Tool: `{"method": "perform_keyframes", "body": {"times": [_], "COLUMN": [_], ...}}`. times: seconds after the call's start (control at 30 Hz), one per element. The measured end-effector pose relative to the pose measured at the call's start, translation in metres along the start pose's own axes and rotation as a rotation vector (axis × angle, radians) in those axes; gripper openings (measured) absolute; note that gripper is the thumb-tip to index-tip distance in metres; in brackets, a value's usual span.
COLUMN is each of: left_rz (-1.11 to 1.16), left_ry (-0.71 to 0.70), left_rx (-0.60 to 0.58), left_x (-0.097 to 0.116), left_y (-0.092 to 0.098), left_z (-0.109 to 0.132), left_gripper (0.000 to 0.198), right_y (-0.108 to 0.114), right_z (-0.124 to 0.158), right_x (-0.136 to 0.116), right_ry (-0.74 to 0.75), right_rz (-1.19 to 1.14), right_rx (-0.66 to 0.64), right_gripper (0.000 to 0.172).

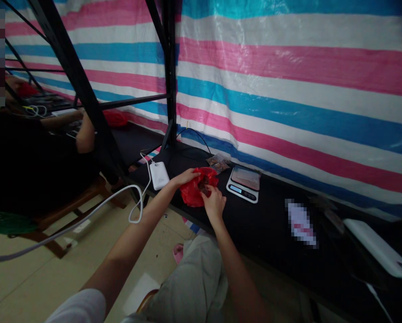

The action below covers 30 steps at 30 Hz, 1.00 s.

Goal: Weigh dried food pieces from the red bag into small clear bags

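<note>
A red plastic bag sits at the front edge of the black table, its mouth open towards me. My left hand grips the bag's rim on the left, with the thumb at the opening. My right hand is at the right of the mouth, fingertips pinched together over the dark brown contents. What those fingers hold is too small to make out. Just right of the bag stands a white digital scale with a clear plastic bag on its plate. Behind the red bag lie clear packets of small brownish pieces.
A white power bank with a white cable lies left of my hands. Another white device is far right. Black metal posts rise behind the table, before a striped sheet. A person in black sits at left.
</note>
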<state>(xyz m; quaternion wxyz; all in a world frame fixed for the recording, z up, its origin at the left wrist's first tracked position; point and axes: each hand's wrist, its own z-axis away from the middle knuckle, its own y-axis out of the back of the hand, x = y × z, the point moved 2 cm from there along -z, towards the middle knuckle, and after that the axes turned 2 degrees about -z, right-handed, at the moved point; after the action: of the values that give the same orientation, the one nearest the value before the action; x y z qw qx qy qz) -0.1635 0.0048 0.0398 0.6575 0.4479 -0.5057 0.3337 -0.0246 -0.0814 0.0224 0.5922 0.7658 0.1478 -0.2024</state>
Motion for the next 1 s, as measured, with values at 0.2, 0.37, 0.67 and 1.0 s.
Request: {"method": "perform_keyframes", "body": {"times": [0.2, 0.37, 0.67, 1.0], "left_rz": [0.111, 0.142, 0.308, 0.280], "left_ry": [0.140, 0.180, 0.111, -0.050], "left_rx": [0.063, 0.087, -0.022, 0.147], "left_x": [-0.012, -0.013, -0.002, 0.011], "left_y": [0.009, 0.007, -0.012, -0.028], "left_z": [0.007, 0.010, 0.018, 0.003], "left_gripper": [0.018, 0.007, 0.018, 0.013], "right_y": [0.017, 0.028, 0.029, 0.019], "right_z": [-0.001, -0.005, -0.007, -0.008], "right_x": [0.007, 0.002, -0.007, 0.020], "right_ry": [0.070, 0.133, 0.126, 0.018], "right_rz": [0.159, 0.343, 0.386, 0.176], "right_rx": [-0.042, -0.065, -0.059, 0.014], "right_gripper": [0.028, 0.025, 0.022, 0.027]}}
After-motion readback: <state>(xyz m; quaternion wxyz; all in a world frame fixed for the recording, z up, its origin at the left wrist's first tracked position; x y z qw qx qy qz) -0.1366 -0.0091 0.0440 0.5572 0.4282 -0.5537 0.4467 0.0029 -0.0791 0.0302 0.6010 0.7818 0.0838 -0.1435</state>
